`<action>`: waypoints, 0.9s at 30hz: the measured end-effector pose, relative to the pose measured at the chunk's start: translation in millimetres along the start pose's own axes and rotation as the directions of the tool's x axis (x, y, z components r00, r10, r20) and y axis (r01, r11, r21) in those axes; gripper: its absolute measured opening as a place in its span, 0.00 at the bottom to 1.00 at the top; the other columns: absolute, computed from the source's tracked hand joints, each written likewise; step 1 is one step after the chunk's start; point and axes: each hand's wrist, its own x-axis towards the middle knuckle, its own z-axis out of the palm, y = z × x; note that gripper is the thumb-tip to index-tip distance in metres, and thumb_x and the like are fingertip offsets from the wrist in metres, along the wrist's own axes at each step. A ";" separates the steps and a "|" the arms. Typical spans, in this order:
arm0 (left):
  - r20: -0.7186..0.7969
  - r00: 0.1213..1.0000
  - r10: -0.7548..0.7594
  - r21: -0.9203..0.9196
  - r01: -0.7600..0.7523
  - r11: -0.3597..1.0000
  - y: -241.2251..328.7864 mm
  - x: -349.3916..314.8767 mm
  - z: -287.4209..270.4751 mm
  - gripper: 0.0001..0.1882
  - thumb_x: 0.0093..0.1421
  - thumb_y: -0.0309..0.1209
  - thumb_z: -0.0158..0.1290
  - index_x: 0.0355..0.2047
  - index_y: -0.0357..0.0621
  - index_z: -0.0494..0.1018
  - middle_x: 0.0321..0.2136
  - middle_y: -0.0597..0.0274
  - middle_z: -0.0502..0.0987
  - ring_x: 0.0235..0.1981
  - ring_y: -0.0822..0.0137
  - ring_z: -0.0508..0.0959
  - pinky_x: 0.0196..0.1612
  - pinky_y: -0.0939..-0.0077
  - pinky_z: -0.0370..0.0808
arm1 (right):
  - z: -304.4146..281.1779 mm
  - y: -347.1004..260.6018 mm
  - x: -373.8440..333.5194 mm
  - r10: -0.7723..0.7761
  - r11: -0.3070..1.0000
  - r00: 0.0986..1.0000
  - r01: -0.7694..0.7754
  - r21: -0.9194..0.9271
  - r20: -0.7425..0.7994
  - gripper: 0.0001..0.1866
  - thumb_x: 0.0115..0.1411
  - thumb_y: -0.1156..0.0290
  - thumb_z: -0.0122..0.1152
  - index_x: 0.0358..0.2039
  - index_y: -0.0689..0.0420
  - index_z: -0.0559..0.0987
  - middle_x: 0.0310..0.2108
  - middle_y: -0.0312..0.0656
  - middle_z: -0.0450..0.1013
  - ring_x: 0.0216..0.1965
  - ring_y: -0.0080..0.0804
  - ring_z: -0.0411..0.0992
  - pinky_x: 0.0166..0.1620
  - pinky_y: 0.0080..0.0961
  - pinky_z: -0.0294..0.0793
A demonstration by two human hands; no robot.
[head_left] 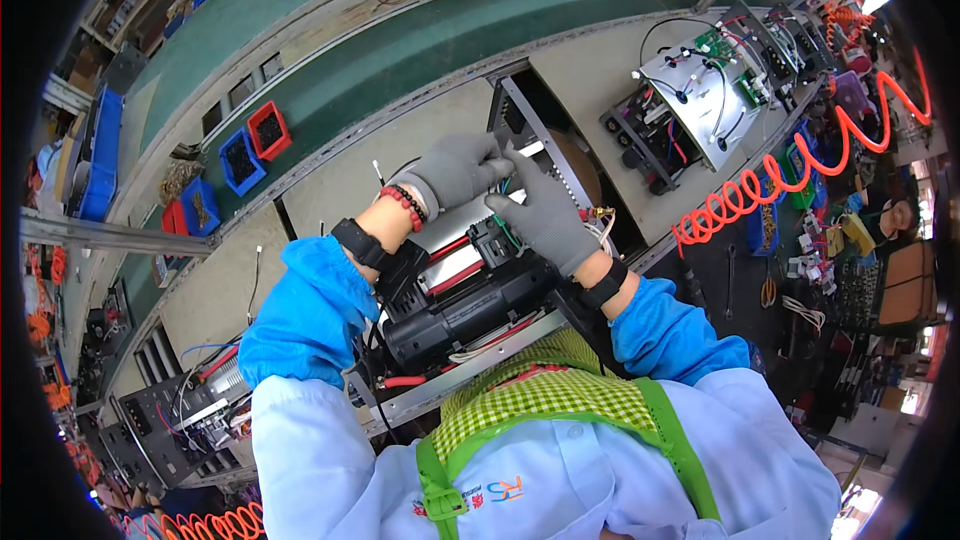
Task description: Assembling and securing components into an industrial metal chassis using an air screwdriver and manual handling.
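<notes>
In front of me sits an open machine chassis with a black cylindrical part (470,315), red wires and a bare metal frame. My left hand (455,172), in a grey glove, reaches over its far side with the fingers curled and pinched together. From the right comes my right hand (548,220), also gloved, its fingertips meeting those of the left. Thin green-blue wires show just below the fingertips, but what the fingers hold is hidden. A black plastic part with a green wire (492,240) lies beneath my right hand.
A red coiled air hose (800,175) hangs at the right. Another open unit (700,90) stands on the line at the far right, and a further one (165,420) at the lower left. Blue bins (240,162) and a red bin (268,130) with small parts stand at the back left.
</notes>
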 end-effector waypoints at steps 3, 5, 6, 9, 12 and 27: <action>-0.045 0.995 0.086 -0.031 -0.087 0.996 -11.5 -0.2 16.3 0.15 0.63 0.40 0.52 0.37 0.39 0.78 0.27 0.58 0.79 0.29 0.68 0.77 0.36 0.71 0.73 | -4.2 -6.2 -7.1 0.242 0.969 0.956 -0.231 -0.085 0.163 0.33 0.54 0.63 0.65 0.58 0.59 0.65 0.44 0.58 0.73 0.40 0.59 0.74 0.46 0.44 0.73; 0.131 0.983 -0.127 -0.511 0.177 0.841 -10.5 -1.4 19.3 0.15 0.64 0.40 0.51 0.34 0.39 0.77 0.23 0.65 0.75 0.23 0.74 0.73 0.30 0.79 0.71 | -5.2 -5.7 -6.9 0.323 0.946 0.926 -0.320 -0.050 0.196 0.29 0.54 0.63 0.64 0.54 0.60 0.67 0.39 0.54 0.76 0.40 0.56 0.75 0.45 0.44 0.74; 0.159 0.971 -0.180 -0.677 0.240 0.696 -6.7 -1.1 23.3 0.14 0.65 0.40 0.51 0.31 0.42 0.75 0.20 0.71 0.72 0.19 0.80 0.69 0.24 0.85 0.66 | -6.2 -4.4 -7.6 0.324 0.946 0.925 -0.320 -0.051 0.197 0.29 0.54 0.63 0.64 0.54 0.60 0.67 0.39 0.54 0.76 0.40 0.56 0.75 0.45 0.44 0.74; 0.247 0.944 -0.221 -0.766 0.330 0.552 -4.9 1.4 23.5 0.13 0.65 0.39 0.51 0.30 0.43 0.74 0.19 0.71 0.71 0.18 0.80 0.68 0.21 0.85 0.64 | -5.9 -3.3 -7.8 0.381 0.916 0.892 -0.330 -0.226 0.242 0.27 0.54 0.63 0.65 0.51 0.60 0.67 0.36 0.53 0.76 0.39 0.56 0.75 0.44 0.44 0.74; 0.236 0.940 -0.247 -0.787 0.334 0.518 -9.1 2.7 27.0 0.13 0.65 0.39 0.51 0.28 0.43 0.73 0.19 0.70 0.71 0.17 0.80 0.67 0.19 0.84 0.63 | -8.8 -14.8 -8.7 0.301 0.952 0.953 -0.299 -0.058 0.021 0.33 0.56 0.64 0.62 0.59 0.59 0.62 0.38 0.57 0.75 0.38 0.58 0.74 0.42 0.47 0.73; 0.435 0.831 -0.347 -0.800 0.533 0.274 -17.4 -0.2 37.8 0.09 0.64 0.34 0.52 0.27 0.46 0.72 0.15 0.72 0.69 0.12 0.80 0.66 0.11 0.86 0.59 | -10.9 4.9 -14.5 0.258 0.943 0.935 -0.189 -0.272 0.243 0.21 0.58 0.64 0.62 0.49 0.61 0.74 0.31 0.56 0.76 0.35 0.56 0.75 0.39 0.43 0.73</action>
